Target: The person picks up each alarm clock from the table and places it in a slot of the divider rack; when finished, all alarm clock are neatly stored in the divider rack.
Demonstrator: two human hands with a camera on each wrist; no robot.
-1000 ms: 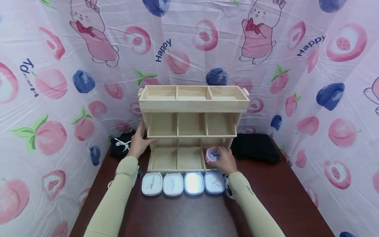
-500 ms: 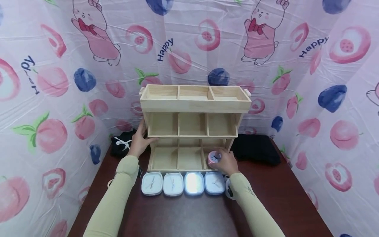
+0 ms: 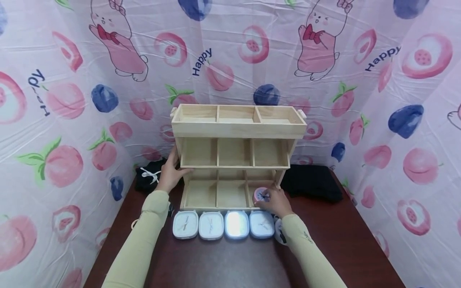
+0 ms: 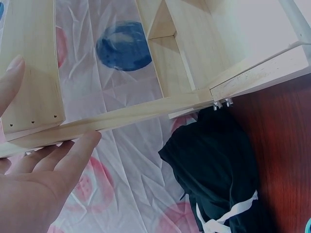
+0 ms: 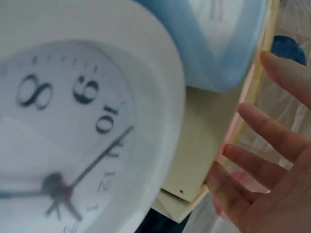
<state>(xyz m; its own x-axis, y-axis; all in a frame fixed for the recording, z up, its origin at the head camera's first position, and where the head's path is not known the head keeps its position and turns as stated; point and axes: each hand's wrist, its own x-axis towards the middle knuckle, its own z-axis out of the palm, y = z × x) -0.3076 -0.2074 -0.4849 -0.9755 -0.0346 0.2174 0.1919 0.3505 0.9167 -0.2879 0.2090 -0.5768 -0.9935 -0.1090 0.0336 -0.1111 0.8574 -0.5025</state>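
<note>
A wooden three-tier rack with divided compartments stands in the middle of the head view. My right hand holds a small round pink clock at the lowest tier's right compartment. In the right wrist view its fingers lie along a pink edge. My left hand rests against the rack's left side, thumb at the front. The left wrist view shows its fairly straight fingers touching a wooden strut. The pink clock's far side is hidden by my right hand.
Several square, round-cornered clocks lie in a row before the rack, including a whitish clock and a bluish clock. A black cloth item with white cord lies left; folded black cloth lies right. Patterned sheeting surrounds the table.
My right hand has moved the pink clock down and slightly right, further into the lower right compartment. The left hand keeps its place on the rack. The head view has shifted slightly.
</note>
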